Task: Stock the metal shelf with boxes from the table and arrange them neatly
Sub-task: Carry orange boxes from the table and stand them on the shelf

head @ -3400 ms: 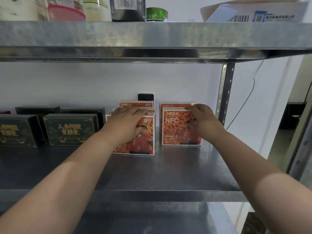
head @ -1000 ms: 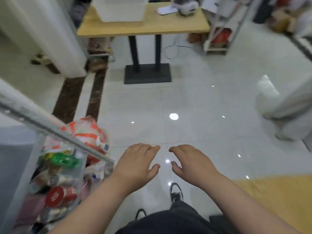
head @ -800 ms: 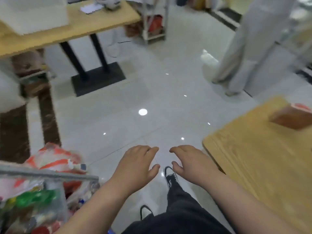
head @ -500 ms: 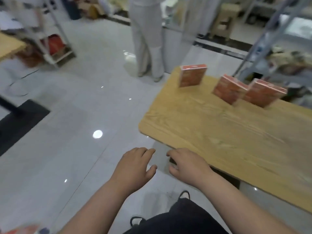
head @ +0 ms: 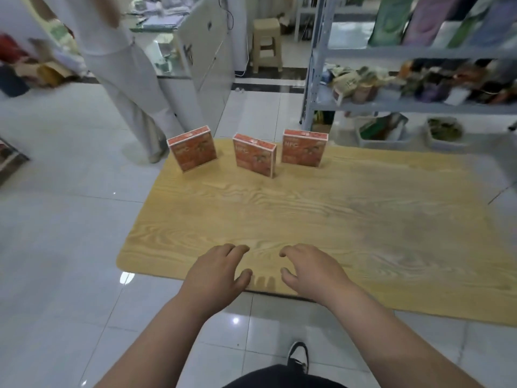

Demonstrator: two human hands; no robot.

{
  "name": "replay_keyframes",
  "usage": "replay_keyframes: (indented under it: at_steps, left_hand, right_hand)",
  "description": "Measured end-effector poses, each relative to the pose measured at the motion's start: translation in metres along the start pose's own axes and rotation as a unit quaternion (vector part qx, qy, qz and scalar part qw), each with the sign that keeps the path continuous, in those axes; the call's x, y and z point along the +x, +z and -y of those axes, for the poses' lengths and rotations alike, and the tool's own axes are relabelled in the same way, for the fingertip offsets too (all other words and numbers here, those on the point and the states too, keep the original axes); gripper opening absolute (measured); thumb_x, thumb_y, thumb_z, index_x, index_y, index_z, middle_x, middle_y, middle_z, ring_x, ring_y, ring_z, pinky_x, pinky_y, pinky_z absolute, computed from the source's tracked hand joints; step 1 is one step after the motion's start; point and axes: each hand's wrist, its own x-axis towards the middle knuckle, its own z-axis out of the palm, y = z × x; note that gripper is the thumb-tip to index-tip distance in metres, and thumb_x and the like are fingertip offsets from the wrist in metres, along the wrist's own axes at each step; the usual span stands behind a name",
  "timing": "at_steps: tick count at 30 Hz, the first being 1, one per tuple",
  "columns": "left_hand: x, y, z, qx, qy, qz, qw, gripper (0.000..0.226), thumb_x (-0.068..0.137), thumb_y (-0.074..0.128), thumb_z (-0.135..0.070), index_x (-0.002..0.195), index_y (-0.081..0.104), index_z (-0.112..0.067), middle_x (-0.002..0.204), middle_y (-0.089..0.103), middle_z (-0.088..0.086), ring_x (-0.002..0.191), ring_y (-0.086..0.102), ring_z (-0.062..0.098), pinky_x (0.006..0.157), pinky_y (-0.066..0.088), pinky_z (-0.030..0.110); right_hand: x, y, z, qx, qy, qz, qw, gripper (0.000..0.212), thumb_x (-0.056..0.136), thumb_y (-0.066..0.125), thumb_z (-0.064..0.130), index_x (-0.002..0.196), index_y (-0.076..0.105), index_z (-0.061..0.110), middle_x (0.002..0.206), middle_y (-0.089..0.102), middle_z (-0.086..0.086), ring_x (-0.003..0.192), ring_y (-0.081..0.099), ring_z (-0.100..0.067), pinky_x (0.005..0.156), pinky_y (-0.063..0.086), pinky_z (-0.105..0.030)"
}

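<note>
Two bare hands hover over the near edge of a wooden table [head: 321, 214], empty and palms down. The left hand [head: 216, 274] sits at about 7 o'clock of the tabletop, fingers loosely curled and spread apart, thumb out to the side, gripping nothing. The right hand [head: 312, 271] is just beside it at about 6 o'clock, in the same relaxed, spread pose, also holding nothing.

Three orange boxes stand upright in a loose row along the far edge of the table, well apart from the hands. The left box [head: 193, 149] stands at about 11 o'clock, angled slightly; the middle box [head: 254, 156] stands near 12 o'clock, turned a little the other way; the right box [head: 304, 148] stands just beside it at about 1 o'clock. None of the three touches another.

Beyond the table at 2 o'clock stands a grey metal shelf [head: 414, 107] crowded with blurred goods. A person in pale trousers [head: 131, 88] stands on the white tiled floor [head: 61, 219] at 10 o'clock, and a beige plastic stool [head: 267, 44] stands at 12 o'clock.
</note>
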Motion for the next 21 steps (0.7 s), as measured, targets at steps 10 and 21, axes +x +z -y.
replay_keyframes:
  at_steps: [10,21]
  left_hand:
    - [0.046,0.005,0.013,-0.041,-0.099,-0.006,0.994,0.050,0.095,0.054,-0.044,0.141,0.047,-0.027,0.133,0.056,-0.006,0.122,0.051,0.017,0.090,0.047,0.031]
    - [0.157,-0.024,0.163,-0.085,-0.196,-0.022,0.977,0.059,0.090,0.059,-0.042,0.144,0.040,-0.027,0.135,0.053,0.001,0.124,0.051,0.022,0.093,0.048,0.041]
  right_hand:
    - [0.068,-0.030,-0.049,0.019,-0.009,0.008,1.000,0.041,0.094,0.050,0.042,0.133,0.053,0.028,0.132,0.058,0.004,0.121,0.053,-0.020,0.089,0.049,-0.035]
    - [0.215,-0.061,-0.041,0.041,0.063,-0.029,0.997,0.055,0.091,0.056,0.040,0.143,0.045,0.024,0.143,0.048,-0.004,0.130,0.046,-0.026,0.096,0.049,-0.039]
